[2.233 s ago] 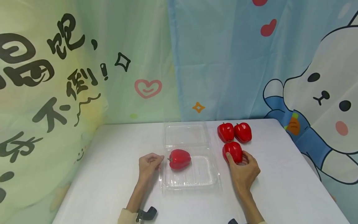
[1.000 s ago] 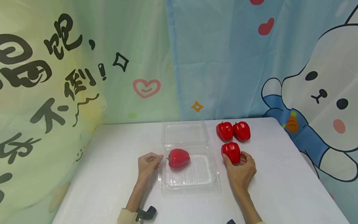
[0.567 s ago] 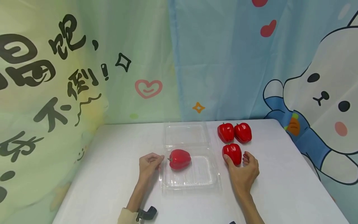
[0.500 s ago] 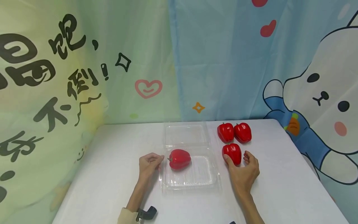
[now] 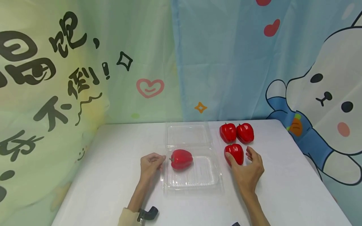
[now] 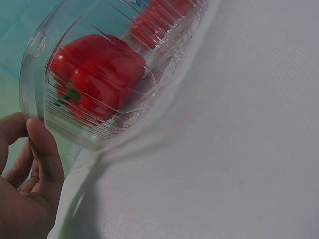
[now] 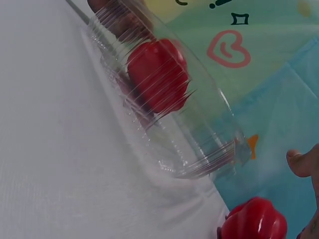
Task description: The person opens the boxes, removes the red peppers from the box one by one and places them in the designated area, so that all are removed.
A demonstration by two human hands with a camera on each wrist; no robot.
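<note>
My left hand (image 5: 151,165) pinches the left rim of a clear plastic clamshell container (image 5: 205,171), whose lid is folded back. A red bell pepper (image 5: 181,159) lies on its side in the container's left part, stem toward my left hand; the left wrist view shows this pepper (image 6: 99,74) through the clear wall. Right of the container stands another red bell pepper (image 5: 237,152). Around it is my right hand (image 5: 248,171), thumb in front of the pepper and fingers spread apart from its right side. In the right wrist view the thumb (image 7: 301,163) is clear of the pepper (image 7: 254,221).
Two more red bell peppers, one on the left (image 5: 227,132) and one on the right (image 5: 245,133), sit side by side behind the one at my right hand. A white table (image 5: 118,147) bears everything, with a printed curtain (image 5: 220,72) along its back edge.
My right hand's fingers have come away from the right side of the pepper, leaving a gap. That pepper has shifted slightly nearer. My left hand and the container have stayed put.
</note>
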